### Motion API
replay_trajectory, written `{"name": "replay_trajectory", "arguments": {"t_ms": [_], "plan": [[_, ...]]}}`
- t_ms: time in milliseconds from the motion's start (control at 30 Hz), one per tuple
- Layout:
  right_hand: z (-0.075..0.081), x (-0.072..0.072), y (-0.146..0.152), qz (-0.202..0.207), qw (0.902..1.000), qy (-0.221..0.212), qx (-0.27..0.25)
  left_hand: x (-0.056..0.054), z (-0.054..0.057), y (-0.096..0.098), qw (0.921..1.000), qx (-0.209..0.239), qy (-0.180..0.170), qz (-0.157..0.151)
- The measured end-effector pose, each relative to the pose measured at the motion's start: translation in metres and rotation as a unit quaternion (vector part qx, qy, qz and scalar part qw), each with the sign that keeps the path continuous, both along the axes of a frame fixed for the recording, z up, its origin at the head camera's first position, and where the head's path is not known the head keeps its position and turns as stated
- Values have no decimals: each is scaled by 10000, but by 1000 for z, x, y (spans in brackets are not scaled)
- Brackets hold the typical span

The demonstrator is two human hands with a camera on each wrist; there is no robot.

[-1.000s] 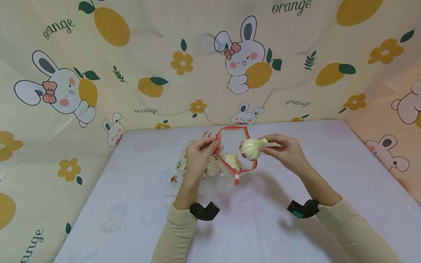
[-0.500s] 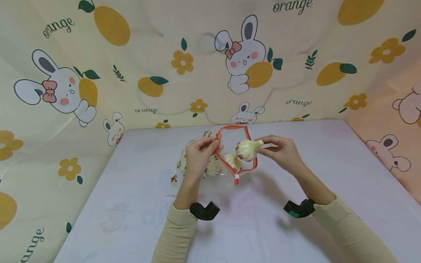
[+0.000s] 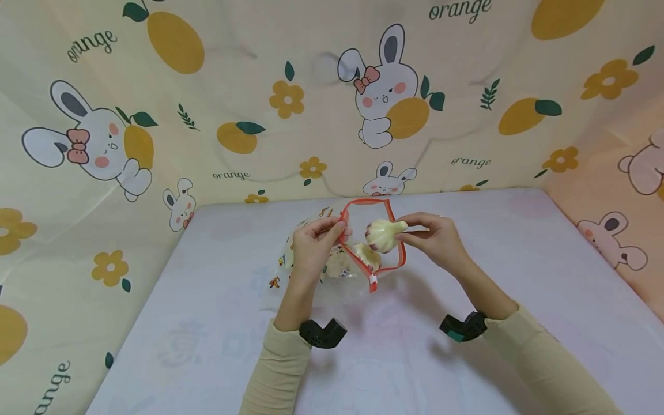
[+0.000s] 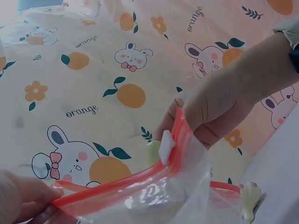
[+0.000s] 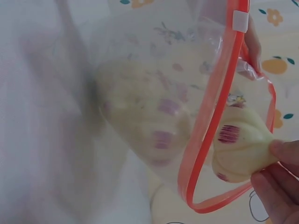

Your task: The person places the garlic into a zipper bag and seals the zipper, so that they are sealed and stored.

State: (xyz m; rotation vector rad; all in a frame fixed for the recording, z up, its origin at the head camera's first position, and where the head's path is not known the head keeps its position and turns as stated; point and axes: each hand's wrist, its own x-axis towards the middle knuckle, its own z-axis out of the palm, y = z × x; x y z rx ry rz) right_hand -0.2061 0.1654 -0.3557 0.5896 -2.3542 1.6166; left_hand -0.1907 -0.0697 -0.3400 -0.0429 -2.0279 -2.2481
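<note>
My left hand (image 3: 313, 245) pinches the red zip edge of a clear plastic zip bag (image 3: 339, 288) printed with small coloured figures. The red mouth stands wide, its white slider (image 5: 240, 21) fixed on the edge. By its stem, my right hand (image 3: 436, 239) holds a pale garlic bulb (image 3: 383, 235) with purple marks. In the right wrist view this garlic bulb (image 5: 240, 147) is inside the red loop of the mouth. A second garlic bulb (image 3: 368, 256) lies within the bag close to the opening, and further pale shapes show dimly through the plastic.
The bag lies on a white-covered table (image 3: 207, 346). Behind and at both sides rises a cream cloth backdrop (image 3: 321, 127) printed with rabbits and oranges. Each wrist wears a black camera, such as the right wrist camera (image 3: 463, 327).
My right hand has moved left with the garlic bulb, bringing it from the right side of the bag's mouth to the middle of the red loop. My left hand has stayed in place.
</note>
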Motion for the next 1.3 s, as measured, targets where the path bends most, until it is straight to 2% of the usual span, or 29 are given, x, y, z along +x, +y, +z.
{"name": "replay_trajectory", "arguments": {"t_ms": [667, 1100, 1300], "plan": [[-6, -12, -11, -273, 9996, 51, 78, -1, -2, 1, 9997, 217, 54, -17], [-7, -12, -21, -777, 9956, -13, 527, 0, 0, 2, 9996, 270, -4, 27], [-9, -12, -25, -749, 9959, -62, 509, -1, 0, 2, 9997, 207, 74, 91]]}}
